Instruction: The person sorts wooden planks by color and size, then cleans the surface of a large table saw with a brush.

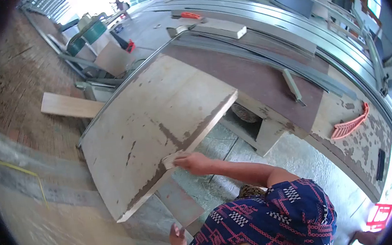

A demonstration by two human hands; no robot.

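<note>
My right hand is closed on a small flat beige block, pressed against the near edge of a large pale panel. The panel's surface is worn, with dark brown patches showing along that edge and in streaks. Below the panel, away from its edge, hangs my left hand; its fingers are loosely bent and apart, and I see nothing in it.
A brown-topped bench adjoins the panel and carries metal strips, a green-handled tool and an orange slotted tool. A wooden plank sticks out at the left. Behind are a long pale block and metal rails.
</note>
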